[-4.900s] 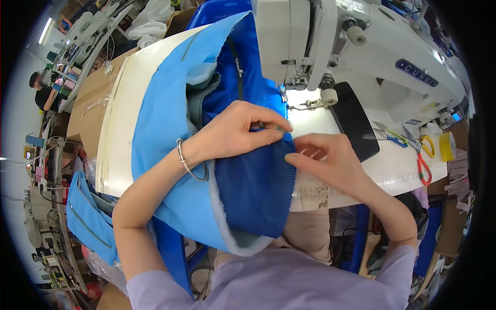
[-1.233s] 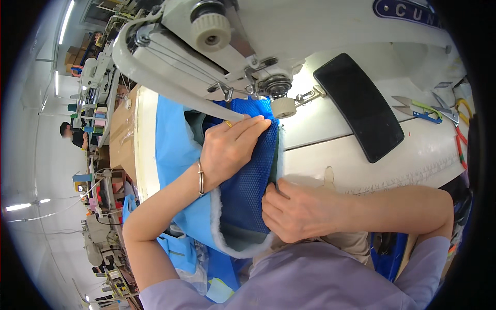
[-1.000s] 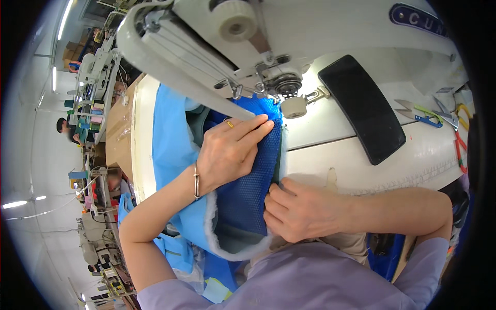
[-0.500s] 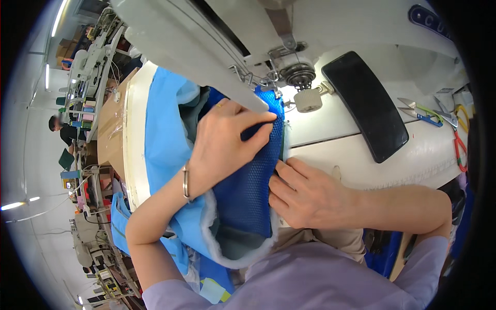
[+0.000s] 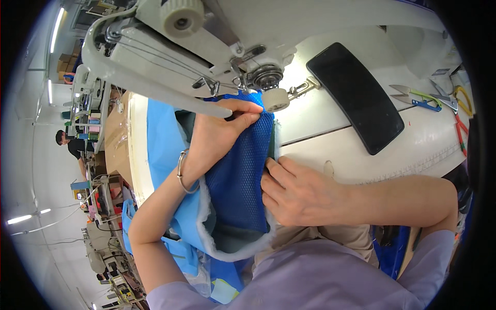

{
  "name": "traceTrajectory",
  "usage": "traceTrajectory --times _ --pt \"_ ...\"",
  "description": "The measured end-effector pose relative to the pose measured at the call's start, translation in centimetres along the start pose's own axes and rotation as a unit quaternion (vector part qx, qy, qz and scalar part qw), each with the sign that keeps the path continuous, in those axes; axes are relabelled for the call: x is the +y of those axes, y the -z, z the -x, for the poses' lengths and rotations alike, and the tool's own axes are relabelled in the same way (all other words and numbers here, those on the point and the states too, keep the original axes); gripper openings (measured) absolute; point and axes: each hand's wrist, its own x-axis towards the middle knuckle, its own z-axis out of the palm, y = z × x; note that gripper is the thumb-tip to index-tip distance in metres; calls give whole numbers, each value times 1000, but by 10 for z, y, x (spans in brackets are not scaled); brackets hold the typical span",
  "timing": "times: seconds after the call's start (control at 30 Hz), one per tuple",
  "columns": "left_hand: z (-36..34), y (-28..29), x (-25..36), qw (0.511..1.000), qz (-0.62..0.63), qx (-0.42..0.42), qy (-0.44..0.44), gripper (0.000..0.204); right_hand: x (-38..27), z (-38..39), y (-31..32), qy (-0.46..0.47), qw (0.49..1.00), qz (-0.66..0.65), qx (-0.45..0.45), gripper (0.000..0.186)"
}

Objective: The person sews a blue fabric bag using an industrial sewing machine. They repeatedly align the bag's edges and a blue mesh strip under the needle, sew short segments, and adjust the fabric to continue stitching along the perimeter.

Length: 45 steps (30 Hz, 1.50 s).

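A dark blue mesh fabric (image 5: pixel 235 175) lies over light blue padded cloth (image 5: pixel 163 134) whose edge shows white fluffy batting (image 5: pixel 204 212). The cloth runs up under the head of a white sewing machine (image 5: pixel 170 67). My left hand (image 5: pixel 214 134) pinches the mesh between thumb and forefinger, close below the machine's needle area, which is partly hidden. Lower down, my right hand (image 5: pixel 299 191) has its curled fingers closed on the right edge of the mesh and the layer beneath it.
A black phone (image 5: pixel 356 98) rests on the white machine table (image 5: pixel 330 150), right of the machine head. Beyond it lie thread snips (image 5: pixel 416 98) and red-handled scissors (image 5: pixel 460 134). Far left, another person (image 5: pixel 72 147) is near shelves and other machines.
The view has shifted, so the machine head sits further left and shows more of its front. My left hand's thumb and forefinger have drawn closer together. The right hand keeps its hold.
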Motion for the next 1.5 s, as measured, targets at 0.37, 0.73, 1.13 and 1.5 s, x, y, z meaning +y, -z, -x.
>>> traceTrajectory --times 0.37,0.73,1.13,1.5 --pt "23 2 1 877 -337 -6 -342 46 0 0 -6 -17 999 -26 18 14" --pt "30 -1 -10 883 -303 24 -359 52 9 -7 4 7 999 -30 -14 13" --pt "7 -3 -21 893 -266 71 -356 52 29 -10 6 -44 998 -41 -18 18" --pt "5 -9 -30 894 -229 105 -371 40 29 -14 8 -63 995 -69 -30 18"
